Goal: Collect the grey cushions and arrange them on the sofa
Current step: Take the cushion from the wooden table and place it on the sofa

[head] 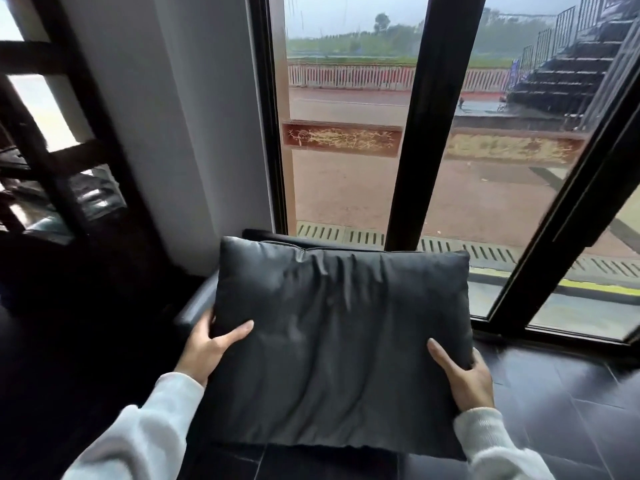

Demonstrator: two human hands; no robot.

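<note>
A large dark grey cushion fills the lower middle of the view, held up flat in front of me. My left hand grips its left edge, thumb on the front face. My right hand grips its right edge the same way. Behind the cushion, a dark sofa shows only its left armrest and a strip of its back top; its seat is hidden by the cushion.
Tall black-framed windows stand right behind the sofa. A white wall pillar rises at the left, with a dark wooden lattice screen beside it. Dark floor tiles spread to the right.
</note>
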